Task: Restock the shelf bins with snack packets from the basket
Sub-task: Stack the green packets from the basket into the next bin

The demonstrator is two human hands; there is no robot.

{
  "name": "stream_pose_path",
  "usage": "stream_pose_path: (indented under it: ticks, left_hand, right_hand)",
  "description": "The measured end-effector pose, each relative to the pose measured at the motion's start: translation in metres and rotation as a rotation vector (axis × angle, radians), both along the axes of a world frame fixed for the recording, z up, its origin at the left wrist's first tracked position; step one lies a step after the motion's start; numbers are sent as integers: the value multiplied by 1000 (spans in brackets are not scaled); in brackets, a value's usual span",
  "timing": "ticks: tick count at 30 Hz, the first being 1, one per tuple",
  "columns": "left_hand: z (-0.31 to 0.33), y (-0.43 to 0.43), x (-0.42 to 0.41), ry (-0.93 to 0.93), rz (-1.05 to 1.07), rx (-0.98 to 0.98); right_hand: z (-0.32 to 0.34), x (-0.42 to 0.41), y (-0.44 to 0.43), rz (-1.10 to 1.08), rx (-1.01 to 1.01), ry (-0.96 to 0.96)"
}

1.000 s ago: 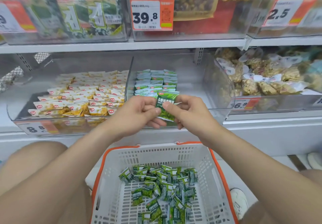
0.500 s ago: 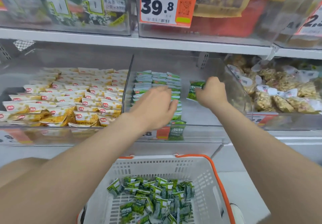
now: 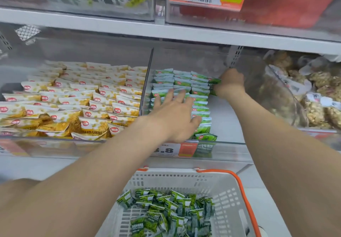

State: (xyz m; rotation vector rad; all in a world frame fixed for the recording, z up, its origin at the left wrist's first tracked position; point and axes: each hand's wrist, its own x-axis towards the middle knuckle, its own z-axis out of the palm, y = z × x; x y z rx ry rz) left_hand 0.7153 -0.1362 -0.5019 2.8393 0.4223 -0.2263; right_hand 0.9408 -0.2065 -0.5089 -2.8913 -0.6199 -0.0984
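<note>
The right hand (image 3: 230,84) is pinching a green packet (image 3: 214,81) beside the stacked rows (image 3: 200,98); the left hand (image 3: 175,116) is lying spread on them; a careless shove is probably risking toppling them.

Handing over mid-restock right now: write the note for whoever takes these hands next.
The left hand is open and rests flat on the green packet rows in the middle bin.
The right hand grips one green packet at the back of that bin, just right of the rows.
Done: rows fill the bin's left part.
Left: place this packet, then shelve the loose packets from the basket.
</note>
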Motion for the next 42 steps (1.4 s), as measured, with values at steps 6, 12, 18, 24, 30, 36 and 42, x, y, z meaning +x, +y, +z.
stream_pose_path:
  ticks: [6, 12, 18, 24, 30, 36, 42]
  left_hand:
    - [1, 0, 1, -3, -2, 10]
    - [4, -5, 0, -162, 19, 84]
    - [2, -8, -7, -474, -76, 132]
    - [42, -55, -71, -671, 81, 232]
    - [9, -73, -119, 115, 68, 151]
    - [-70, -30, -109, 582, -72, 114]
    - [-168, -6, -116, 525, 124, 114]
  right_hand:
    - [-5, 5, -3, -54, 129, -11]
    - [8, -17, -13, 171, -50, 118]
    - [37, -54, -52, 306, 31, 55]
    - [54, -151, -86, 501, 372, -183]
    - [39, -232, -123, 787, 14, -105]
    - [-15, -247, -132, 921, -539, 223]
    - [-37, -252, -120, 969, -682, 286]
